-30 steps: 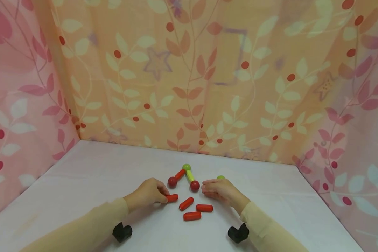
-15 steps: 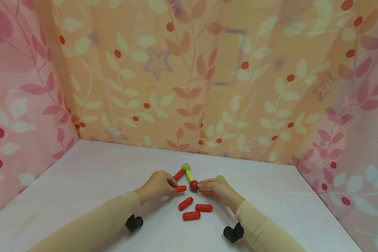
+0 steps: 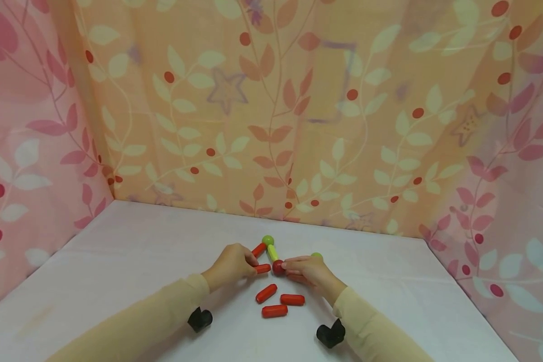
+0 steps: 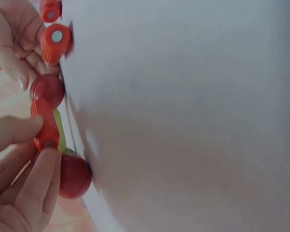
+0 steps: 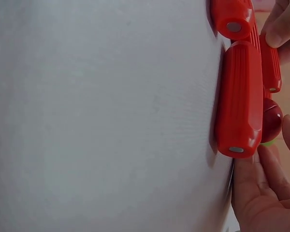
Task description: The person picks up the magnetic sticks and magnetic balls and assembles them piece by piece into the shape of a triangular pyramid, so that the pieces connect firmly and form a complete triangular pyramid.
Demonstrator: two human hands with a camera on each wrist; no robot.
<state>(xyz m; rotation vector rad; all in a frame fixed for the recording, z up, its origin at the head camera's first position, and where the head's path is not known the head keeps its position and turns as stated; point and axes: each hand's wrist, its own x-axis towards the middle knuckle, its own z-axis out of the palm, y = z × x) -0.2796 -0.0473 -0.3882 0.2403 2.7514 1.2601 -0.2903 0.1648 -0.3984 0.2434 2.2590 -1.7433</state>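
My left hand (image 3: pixel 231 264) pinches a red magnetic rod (image 3: pixel 263 268) between thumb and fingers. The rod's free end points at a dark red ball (image 3: pixel 278 267), close to its left side. My right hand (image 3: pixel 312 271) has its fairly straight fingers right at that ball's other side. From the ball a yellow-green rod (image 3: pixel 272 252) runs back to a green ball (image 3: pixel 267 240). Another red rod (image 3: pixel 258 250) slants from the green ball toward a second red ball (image 4: pixel 76 176), which the left hand hides in the head view.
Three loose red rods, one slanted (image 3: pixel 266 293), one at the right (image 3: pixel 292 299) and one nearest (image 3: pixel 274 311), lie on the white table (image 3: pixel 163 236) in front of the hands. A second green ball (image 3: pixel 317 255) shows behind the right hand. Patterned cloth (image 3: pixel 271 125) stands around the table.
My left hand has carried the red rod rightward and away from me, up near the red ball. The right hand has shifted slightly left, its fingertips now overlapping that ball.
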